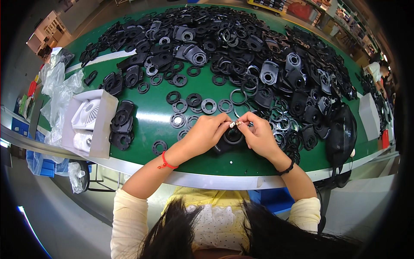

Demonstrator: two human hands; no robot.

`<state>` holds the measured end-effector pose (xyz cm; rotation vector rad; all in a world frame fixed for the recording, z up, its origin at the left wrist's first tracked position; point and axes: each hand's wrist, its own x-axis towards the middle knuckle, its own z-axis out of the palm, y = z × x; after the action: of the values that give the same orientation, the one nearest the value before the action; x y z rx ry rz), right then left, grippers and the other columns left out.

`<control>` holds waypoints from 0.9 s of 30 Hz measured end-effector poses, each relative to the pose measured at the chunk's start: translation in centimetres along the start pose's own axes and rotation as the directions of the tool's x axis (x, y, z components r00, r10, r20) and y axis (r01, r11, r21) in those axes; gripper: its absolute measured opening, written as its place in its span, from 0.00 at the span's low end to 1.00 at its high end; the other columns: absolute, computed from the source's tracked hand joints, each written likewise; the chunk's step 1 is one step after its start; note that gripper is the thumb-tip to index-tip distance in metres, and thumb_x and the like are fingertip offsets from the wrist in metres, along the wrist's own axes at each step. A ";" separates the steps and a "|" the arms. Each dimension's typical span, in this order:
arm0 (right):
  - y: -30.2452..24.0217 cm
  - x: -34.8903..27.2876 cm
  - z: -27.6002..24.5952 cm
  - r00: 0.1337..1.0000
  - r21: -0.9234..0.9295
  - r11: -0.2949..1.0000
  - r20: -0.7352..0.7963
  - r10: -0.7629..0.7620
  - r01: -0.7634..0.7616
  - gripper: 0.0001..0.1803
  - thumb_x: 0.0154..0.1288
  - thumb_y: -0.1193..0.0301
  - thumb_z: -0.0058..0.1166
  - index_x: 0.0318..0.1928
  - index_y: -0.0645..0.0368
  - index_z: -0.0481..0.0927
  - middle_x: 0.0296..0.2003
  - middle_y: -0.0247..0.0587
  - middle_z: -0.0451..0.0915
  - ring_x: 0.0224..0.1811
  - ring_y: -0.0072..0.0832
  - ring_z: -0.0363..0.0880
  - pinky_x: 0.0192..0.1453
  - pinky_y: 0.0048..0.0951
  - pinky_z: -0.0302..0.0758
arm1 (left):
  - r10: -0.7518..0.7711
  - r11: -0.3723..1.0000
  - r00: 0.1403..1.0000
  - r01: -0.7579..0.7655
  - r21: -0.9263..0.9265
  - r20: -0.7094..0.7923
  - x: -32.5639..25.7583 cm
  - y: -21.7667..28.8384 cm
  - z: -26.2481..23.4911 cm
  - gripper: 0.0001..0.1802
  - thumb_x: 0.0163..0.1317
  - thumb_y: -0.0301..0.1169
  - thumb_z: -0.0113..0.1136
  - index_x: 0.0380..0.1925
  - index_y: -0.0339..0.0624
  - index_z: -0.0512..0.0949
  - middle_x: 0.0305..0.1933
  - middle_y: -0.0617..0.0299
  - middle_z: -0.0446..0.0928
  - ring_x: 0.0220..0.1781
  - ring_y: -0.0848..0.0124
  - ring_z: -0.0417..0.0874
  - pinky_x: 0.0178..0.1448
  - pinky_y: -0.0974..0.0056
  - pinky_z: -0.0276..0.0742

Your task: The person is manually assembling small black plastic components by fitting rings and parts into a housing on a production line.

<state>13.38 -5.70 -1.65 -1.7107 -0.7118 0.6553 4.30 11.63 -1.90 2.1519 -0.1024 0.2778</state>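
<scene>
My left hand (206, 133) and my right hand (260, 135) meet over the near side of the green table. Their fingertips are pinched close together around a small white piece (233, 124), too tiny to name. It sits at my left thumb and forefinger; what my right fingers grip is mostly hidden. Just beneath both hands lies a black plastic housing with a round opening (233, 137), partly covered by them. Flat black rings with small holes, such as this ring (209, 106), lie beyond my left hand. Thin glossy black rings (237, 96) are scattered past my right hand.
A large heap of black housings and rings (224, 39) covers the far table. At left stands a white box (107, 129) holding white fan-like parts, with clear plastic bags (58, 99) beside it. A black bag (340, 134) sits at right, near a metal table edge (224, 182).
</scene>
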 end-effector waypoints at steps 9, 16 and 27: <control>0.0 0.2 -0.2 0.997 0.235 0.972 -0.075 0.007 0.011 0.07 0.72 0.71 0.46 0.42 0.63 0.71 0.29 0.34 0.73 0.18 0.15 0.72 0.20 0.15 0.65 | -0.195 0.958 0.981 0.194 -0.209 0.016 0.2 0.2 -0.9 0.15 0.69 0.30 0.52 0.53 0.40 0.70 0.33 0.60 0.79 0.35 0.76 0.80 0.37 0.69 0.76; 0.3 0.2 -0.2 0.989 0.417 0.907 0.097 -0.114 0.063 0.05 0.74 0.73 0.38 0.45 0.60 0.60 0.36 0.42 0.73 0.32 0.27 0.81 0.35 0.26 0.79 | -0.323 0.658 0.941 0.301 -0.690 0.102 0.5 -1.2 -0.3 0.22 0.68 0.34 0.55 0.57 0.36 0.63 0.40 0.54 0.78 0.36 0.71 0.83 0.40 0.69 0.81; -0.3 -0.2 -0.5 0.979 0.076 0.997 0.202 -0.004 -0.011 0.18 0.73 0.61 0.45 0.39 0.65 0.79 0.25 0.33 0.79 0.23 0.16 0.75 0.27 0.19 0.72 | -0.172 0.752 0.957 0.282 -0.595 0.235 0.4 -0.5 -1.2 0.25 0.65 0.28 0.58 0.61 0.38 0.65 0.44 0.61 0.77 0.42 0.76 0.77 0.39 0.71 0.76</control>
<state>13.56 -6.09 -1.18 -1.5899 -0.8149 0.8570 4.61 12.93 -1.56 1.4904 -0.0184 -0.0828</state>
